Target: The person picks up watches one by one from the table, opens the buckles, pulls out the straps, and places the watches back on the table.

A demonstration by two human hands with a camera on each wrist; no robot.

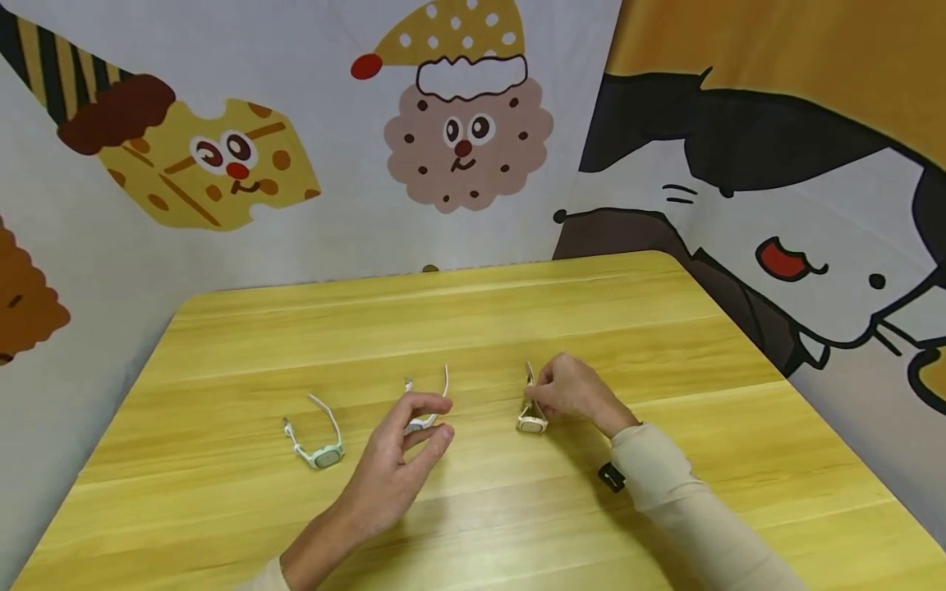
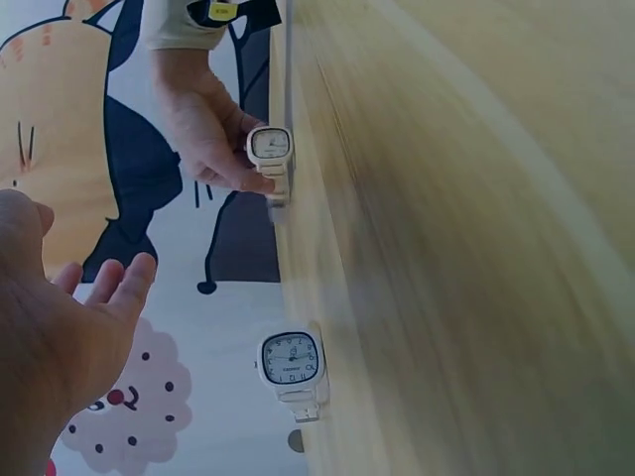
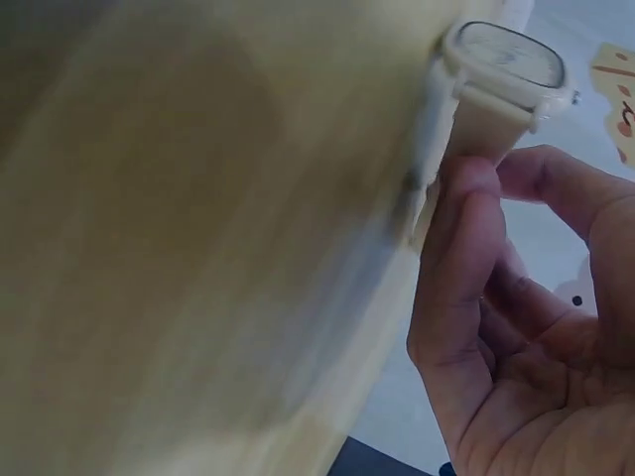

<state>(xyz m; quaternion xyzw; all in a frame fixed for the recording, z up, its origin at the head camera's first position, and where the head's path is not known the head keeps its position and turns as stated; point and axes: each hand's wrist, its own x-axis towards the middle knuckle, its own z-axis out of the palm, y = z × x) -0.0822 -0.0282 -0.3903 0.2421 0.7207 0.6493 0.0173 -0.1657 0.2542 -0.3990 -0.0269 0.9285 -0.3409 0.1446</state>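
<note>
My right hand [image 1: 578, 389] pinches the strap of a cream wristwatch [image 1: 531, 424] between thumb and fingers, the watch standing on the table with its face toward me. In the right wrist view the cream watch [image 3: 508, 59] sits just beyond my fingertips. My left hand [image 1: 399, 460] hovers with thumb and fingers apart, holding nothing. It partly covers a white wristwatch [image 1: 418, 424] behind it, whose strap ends point up. Further left rests a pale green wristwatch [image 1: 328, 457] with a white strap. In the left wrist view, the white watch [image 2: 291, 359] shows its square dial.
The wood-grain table [image 1: 458, 320] has rounded far corners. A cartoon-printed cloth [image 1: 332, 246] hangs right behind its far edge. A small black piece [image 1: 612, 477] shows beside the right sleeve [image 1: 665, 468].
</note>
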